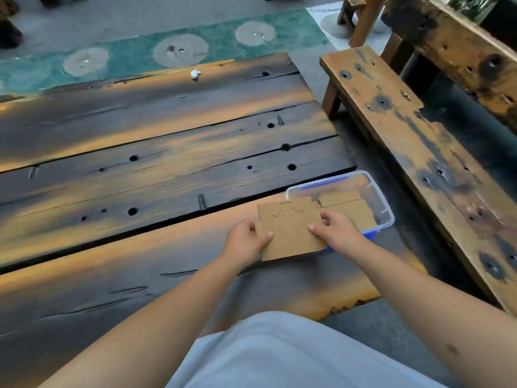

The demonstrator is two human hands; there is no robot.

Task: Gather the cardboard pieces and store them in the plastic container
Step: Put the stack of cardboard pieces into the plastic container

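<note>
At the near right edge of the surface [167, 247], your fingers [269, 235] are pinching a flat stack of cardboard pieces [291, 231] from both sides. The left hand [244, 239] clamps the stack's left edge with the thumb on top and the other fingers curled underneath; the right hand [337, 231] grips the right edge the same way, thumb lying across the top sheet. The top sheet shows a curved cut line, and how many sheets lie under it you cannot tell from here.

Just beyond your right hand sits the clear plastic container [384, 208] with a blue rim, open, at the very corner of the planks. More cardboard [340, 198] already lies flat inside it. The far edge of your stack overlaps the container's near left wall.

You seem to be at the storing step, with the gathering largely done: no other loose cardboard shows on the planks, only a small white scrap [195, 74] far off. The next move calls for shifting the stack to the right, squaring it with the container's opening, lowering it flat onto the pieces inside, then releasing both grips together so nothing catches on the rim.
</note>
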